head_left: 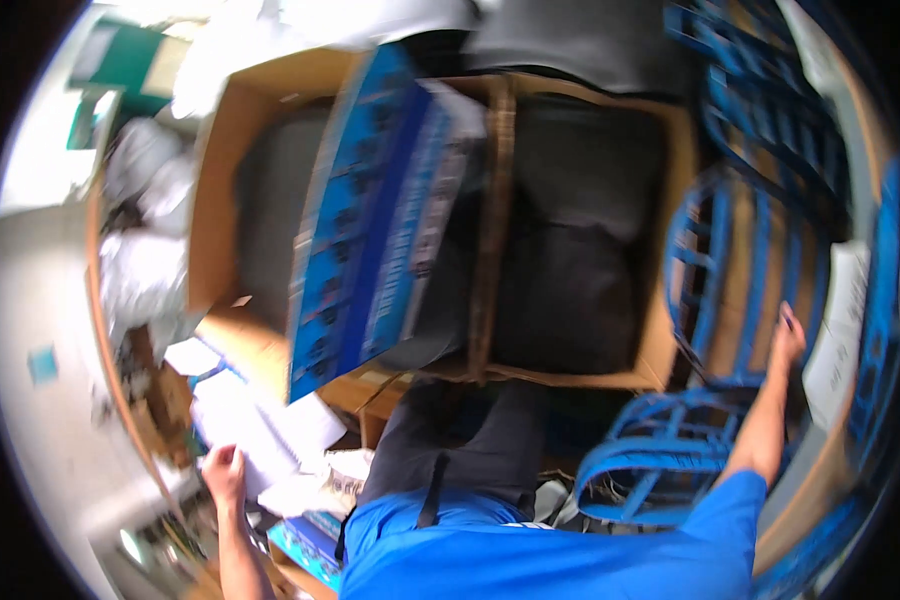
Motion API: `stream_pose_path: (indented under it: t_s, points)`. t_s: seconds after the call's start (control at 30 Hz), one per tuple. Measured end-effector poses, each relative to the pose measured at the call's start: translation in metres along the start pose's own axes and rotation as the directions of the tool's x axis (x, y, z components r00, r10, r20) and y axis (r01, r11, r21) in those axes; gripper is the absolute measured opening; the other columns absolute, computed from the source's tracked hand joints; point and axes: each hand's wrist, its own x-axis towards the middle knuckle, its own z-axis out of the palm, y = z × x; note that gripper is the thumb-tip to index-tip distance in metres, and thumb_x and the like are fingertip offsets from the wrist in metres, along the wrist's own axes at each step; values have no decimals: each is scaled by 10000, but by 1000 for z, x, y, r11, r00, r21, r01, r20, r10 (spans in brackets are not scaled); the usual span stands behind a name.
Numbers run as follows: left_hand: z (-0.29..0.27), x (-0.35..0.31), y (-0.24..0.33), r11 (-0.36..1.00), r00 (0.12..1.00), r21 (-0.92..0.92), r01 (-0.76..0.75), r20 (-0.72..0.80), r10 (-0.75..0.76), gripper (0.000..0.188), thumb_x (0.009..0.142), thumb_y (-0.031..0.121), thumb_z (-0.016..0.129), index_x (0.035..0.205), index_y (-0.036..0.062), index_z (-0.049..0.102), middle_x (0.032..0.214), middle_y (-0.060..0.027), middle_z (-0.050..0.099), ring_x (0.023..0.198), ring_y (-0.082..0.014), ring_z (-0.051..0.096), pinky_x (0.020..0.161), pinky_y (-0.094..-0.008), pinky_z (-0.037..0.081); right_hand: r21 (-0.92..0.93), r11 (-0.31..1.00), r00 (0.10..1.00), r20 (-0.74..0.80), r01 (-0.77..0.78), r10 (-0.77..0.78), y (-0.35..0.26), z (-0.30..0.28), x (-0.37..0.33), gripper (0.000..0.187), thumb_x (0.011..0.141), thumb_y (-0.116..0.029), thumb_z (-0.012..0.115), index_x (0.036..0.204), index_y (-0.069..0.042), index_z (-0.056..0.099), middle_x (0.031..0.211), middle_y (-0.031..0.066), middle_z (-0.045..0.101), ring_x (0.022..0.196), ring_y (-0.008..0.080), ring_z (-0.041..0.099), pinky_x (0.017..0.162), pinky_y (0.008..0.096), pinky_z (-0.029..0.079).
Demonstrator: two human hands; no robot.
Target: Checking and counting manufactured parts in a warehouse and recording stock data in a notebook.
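Observation:
My left hand [225, 474] is at the lower left, its fingers curled, beside loose white papers [245, 430]; whether anything is in the fingers is hidden. Off to the right, my right hand [789, 340] is closed around something small and dark, too blurred to name. It is over the slats of a blue frame [755, 270], and I cannot tell whether it touches them. Ahead of my legs, a cardboard box [680, 250] stands open, with dark grey padded pieces [580, 240] inside. Left of it is another open carton [215, 190], its blue printed flap [360, 230] raised.
A curved blue frame [630, 450] lies low at my right, with more blue slatted frames [770, 100] stacked beyond. Grey plastic-wrapped bundles [145, 270] line the left side. A large grey covered shape [580, 45] is behind the boxes. Another blue box [310, 550] is by my left leg.

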Motion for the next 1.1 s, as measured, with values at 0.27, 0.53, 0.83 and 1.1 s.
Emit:
stream_pose_path:
  t_s: [0.27, 0.53, 0.83, 1.1]
  points:
    - [20, 14, -9, 978, 996, -204, 52, -55, -64, 97, 800, 100, 704, 818, 5, 708, 623, -19, 602, 577, -74, 533, 559, -245, 441, -218, 975, 997, -77, -41, 25, 48, -32, 61, 492, 883, -519, 645, 1006, -46, 702, 953, 139, 697, 860, 289, 625, 789, 381, 468]
    - [-45, 69, -54, 936, 974, -350, -36, -221, -45, 104, 815, 86, 704, 862, -7, 709, 660, -53, 647, 582, -86, 568, 549, -247, 453, 105, 979, 980, -116, 173, -161, -171, 35, -56, 427, 938, -318, 647, 1161, 43, 602, 1100, 211, 671, 997, 290, 642, 886, 357, 501]
    - [-108, 179, -205, 785, 906, -568, -248, -422, -19, 130, 778, -12, 721, 906, -12, 694, 765, -122, 683, 661, -183, 654, 610, -274, 503, 756, 297, 581, -131, 583, -804, -759, 69, -440, 210, 982, -76, 556, 1151, 48, 565, 1124, 204, 656, 930, 256, 673, 897, 355, 547]
    - [-194, 233, -318, 721, 775, -507, -473, -629, 66, 200, 730, -38, 752, 907, 22, 682, 674, -82, 634, 537, -190, 595, 498, -301, 458, 231, 952, -400, 867, -202, -296, -919, 284, -873, 493, 959, -393, 589, 1285, -39, 485, 1207, 195, 614, 1093, 311, 612, 934, 445, 498]
